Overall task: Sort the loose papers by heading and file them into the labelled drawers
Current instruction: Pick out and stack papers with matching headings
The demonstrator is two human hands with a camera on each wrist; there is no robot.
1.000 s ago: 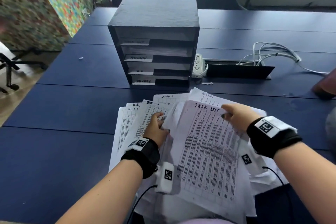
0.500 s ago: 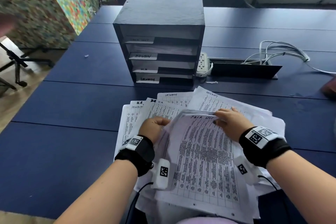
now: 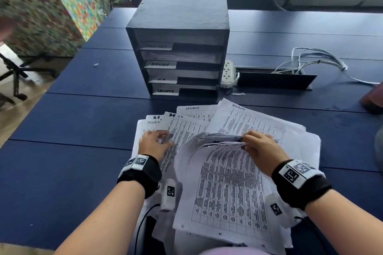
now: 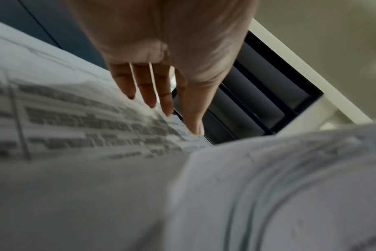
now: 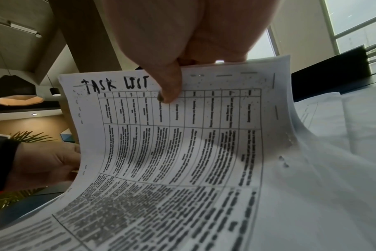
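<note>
Head view: right grip (image 3: 260, 147) pinches the TASK LIST sheet (image 5: 172, 135); left grip (image 3: 154, 144) lies flat, fingers apart, on papers (image 3: 186, 128).

drawer unit (image 3: 178, 33): 1 | labelled drawers: 4 | hands: 2 | power strip (image 3: 228, 72): 1 | chairs: at least 3 | loose papers (image 3: 228, 182): many, uncountable

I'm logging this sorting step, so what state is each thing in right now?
Left hand: open, fingers flat on the spread papers.
Right hand: pinching the top edge of the TASK LIST sheet, curling it up.
Drawer unit: upright; some slots hold paper.
Labels: ADMIN, H.R, SECURITY readable; top one blurred.
Power strip: lying beside the unit.
</note>
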